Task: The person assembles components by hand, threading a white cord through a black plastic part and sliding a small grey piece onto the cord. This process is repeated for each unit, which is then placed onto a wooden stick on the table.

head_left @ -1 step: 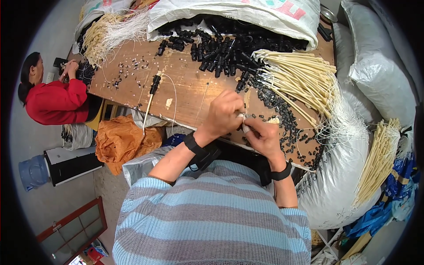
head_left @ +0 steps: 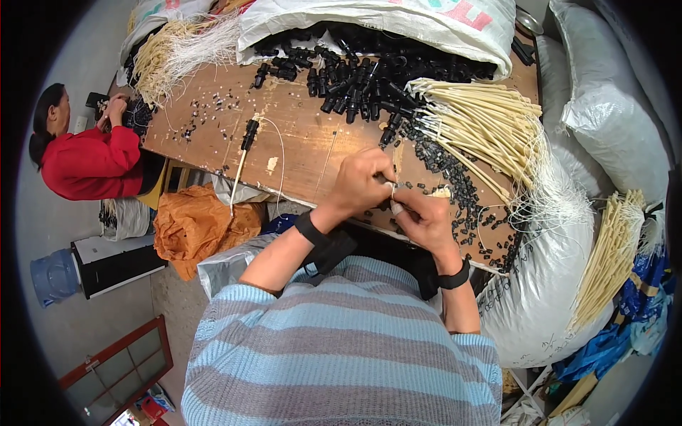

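Note:
My left hand (head_left: 364, 182) and my right hand (head_left: 424, 218) meet fingertip to fingertip over the near edge of the wooden table (head_left: 305, 153). Both are closed in a pinch. Something small and whitish shows between them, too small and covered to name. A pale wrap covers my right thumb tip. Beyond my right hand lie many small black plastic pieces (head_left: 465, 195) and a fanned bundle of cream sticks (head_left: 490, 117) with white cords. To the left of my hands, a cream stick with a black connector (head_left: 249, 134) on its end hangs over the table edge.
A white woven sack (head_left: 383, 25) spills black connectors (head_left: 355, 78) at the back. Another bundle of cream sticks (head_left: 160, 60) lies at far left, near a person in red (head_left: 92, 160). Full white sacks (head_left: 618, 106) stand at right; an orange bag (head_left: 199, 224) sits below the table's left edge.
My left fingers have shifted and turned slightly at the pinch. At far left, the other person's hands have moved a little.

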The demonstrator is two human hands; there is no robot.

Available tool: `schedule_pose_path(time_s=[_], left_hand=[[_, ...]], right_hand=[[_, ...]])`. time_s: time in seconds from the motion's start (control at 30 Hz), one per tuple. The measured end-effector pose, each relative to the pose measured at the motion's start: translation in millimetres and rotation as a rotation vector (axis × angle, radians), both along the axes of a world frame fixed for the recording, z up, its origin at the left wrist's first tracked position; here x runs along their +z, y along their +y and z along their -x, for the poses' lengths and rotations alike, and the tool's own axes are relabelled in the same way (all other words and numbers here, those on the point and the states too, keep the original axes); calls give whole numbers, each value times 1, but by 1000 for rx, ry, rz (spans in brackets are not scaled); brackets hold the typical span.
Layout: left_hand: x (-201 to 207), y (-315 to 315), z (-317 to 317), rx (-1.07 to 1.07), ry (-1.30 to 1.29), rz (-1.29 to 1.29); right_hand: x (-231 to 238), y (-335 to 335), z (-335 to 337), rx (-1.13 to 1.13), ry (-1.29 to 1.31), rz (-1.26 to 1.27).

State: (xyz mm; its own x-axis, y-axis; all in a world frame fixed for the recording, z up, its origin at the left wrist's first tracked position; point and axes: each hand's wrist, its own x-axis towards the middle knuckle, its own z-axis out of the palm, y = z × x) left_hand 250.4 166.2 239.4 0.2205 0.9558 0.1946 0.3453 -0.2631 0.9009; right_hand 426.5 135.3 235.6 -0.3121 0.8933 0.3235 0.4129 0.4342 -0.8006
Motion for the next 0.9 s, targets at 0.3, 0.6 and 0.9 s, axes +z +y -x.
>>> schedule_pose_path(time_s=[0.3, 0.6, 0.9], left_hand=[[10, 17, -1, -13, 203, -671], [-12, -1, 16, -136, 393, -292], [6, -8, 25, -89, 385, -499]], right_hand=[[18, 4, -3, -163, 557, 944], [17, -7, -3, -69, -464, -135], [25, 3, 19, -206, -170, 436]])
